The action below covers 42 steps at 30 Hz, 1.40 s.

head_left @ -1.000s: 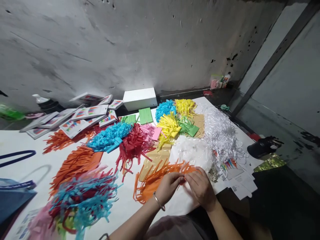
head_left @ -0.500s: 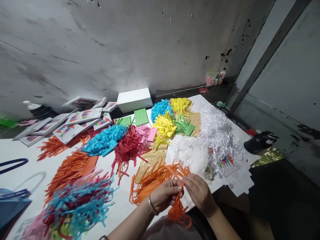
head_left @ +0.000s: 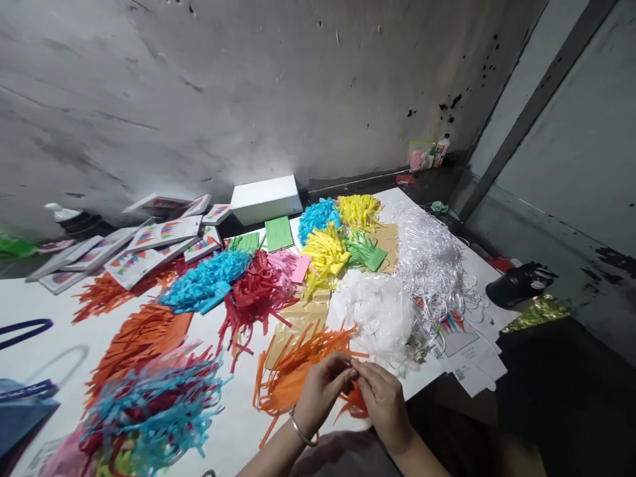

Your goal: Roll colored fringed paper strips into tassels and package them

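Note:
My left hand (head_left: 325,387), with a silver bangle at the wrist, and my right hand (head_left: 385,401) meet fingertip to fingertip near the table's front edge. Both are closed in a pinch on a fringed orange paper tassel (head_left: 356,403), whose strips hang below and between the hands. The exact spot held is hidden by my fingers. Just beyond my left hand lies a pile of orange fringed paper (head_left: 291,381). A heap of clear plastic bags (head_left: 380,311) sits beyond my right hand.
Left of my hands lie blue and red fringes (head_left: 163,404), with more coloured tassels (head_left: 206,278) behind. White string (head_left: 430,258) is heaped at right, near a black bottle (head_left: 519,285). Flat printed packs (head_left: 163,232) and a white box (head_left: 267,199) line the wall side.
My hands have drawn closer together, fingertips now meeting. The orange tassel strips that stood up above my fingers are gone from there, and the hanging part sits higher between my hands.

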Available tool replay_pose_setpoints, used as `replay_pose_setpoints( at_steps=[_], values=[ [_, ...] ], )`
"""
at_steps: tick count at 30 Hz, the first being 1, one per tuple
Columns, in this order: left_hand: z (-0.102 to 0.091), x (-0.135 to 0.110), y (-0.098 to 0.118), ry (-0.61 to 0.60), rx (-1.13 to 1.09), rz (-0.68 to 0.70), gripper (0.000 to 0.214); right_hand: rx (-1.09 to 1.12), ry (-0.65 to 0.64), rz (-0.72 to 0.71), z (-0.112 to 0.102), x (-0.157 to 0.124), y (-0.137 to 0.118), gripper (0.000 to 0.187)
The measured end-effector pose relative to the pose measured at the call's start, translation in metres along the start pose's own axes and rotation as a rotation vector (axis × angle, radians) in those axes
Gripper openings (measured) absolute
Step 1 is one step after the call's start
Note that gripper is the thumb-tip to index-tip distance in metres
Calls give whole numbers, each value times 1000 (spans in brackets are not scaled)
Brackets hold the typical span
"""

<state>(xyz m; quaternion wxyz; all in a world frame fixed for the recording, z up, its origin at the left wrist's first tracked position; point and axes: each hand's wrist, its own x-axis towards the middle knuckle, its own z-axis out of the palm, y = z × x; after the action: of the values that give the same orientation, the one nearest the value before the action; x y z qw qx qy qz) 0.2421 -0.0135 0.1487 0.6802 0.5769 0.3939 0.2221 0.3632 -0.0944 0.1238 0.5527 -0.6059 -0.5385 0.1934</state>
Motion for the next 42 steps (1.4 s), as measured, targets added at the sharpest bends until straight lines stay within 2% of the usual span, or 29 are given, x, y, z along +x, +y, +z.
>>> replay_pose_setpoints(
  at_steps=[3, 6, 7, 10, 13, 16, 20, 22, 25, 29, 32, 34, 38, 42],
  values=[
    [-3, 2, 7, -21, 359, 159, 25, -63, 41, 77, -3, -2, 7, 31],
    [-1, 8, 9, -48, 496, 267, 25, 36, -95, 214, -11, 1, 9, 25],
    [0, 10, 7, -61, 510, 277, 25, 102, -156, 267, -14, 1, 11, 28],
    [8, 25, -6, -135, 515, 243, 25, 300, -259, 463, -22, -4, 24, 39],
    [18, 53, -25, -157, 488, 119, 24, 274, -213, 582, -26, -17, 44, 41],
    [30, 96, -40, -56, 633, 48, 19, 167, -138, 614, -28, -29, 60, 43],
    [47, 153, -56, 17, 812, 28, 17, 109, -124, 588, -33, -31, 67, 40],
    [53, 170, -64, 21, 825, -5, 16, 87, -122, 564, -36, -28, 68, 40],
    [56, 180, -71, 16, 807, -26, 18, 65, -113, 531, -38, -26, 71, 40],
    [51, 170, -68, 22, 672, -38, 12, 29, -69, 506, -42, -26, 77, 39],
    [41, 149, -57, 16, 521, -77, 16, 18, -23, 500, -44, -18, 75, 39],
    [33, 127, -46, 15, 275, -119, 23, 23, -13, 480, -45, -8, 68, 38],
    [16, 76, -19, -12, -388, -228, 30, 76, -75, 445, -36, 15, 42, 37],
    [1, 34, -5, 21, -663, -249, 26, 44, -179, 322, -17, 24, 12, 35]
  ],
)
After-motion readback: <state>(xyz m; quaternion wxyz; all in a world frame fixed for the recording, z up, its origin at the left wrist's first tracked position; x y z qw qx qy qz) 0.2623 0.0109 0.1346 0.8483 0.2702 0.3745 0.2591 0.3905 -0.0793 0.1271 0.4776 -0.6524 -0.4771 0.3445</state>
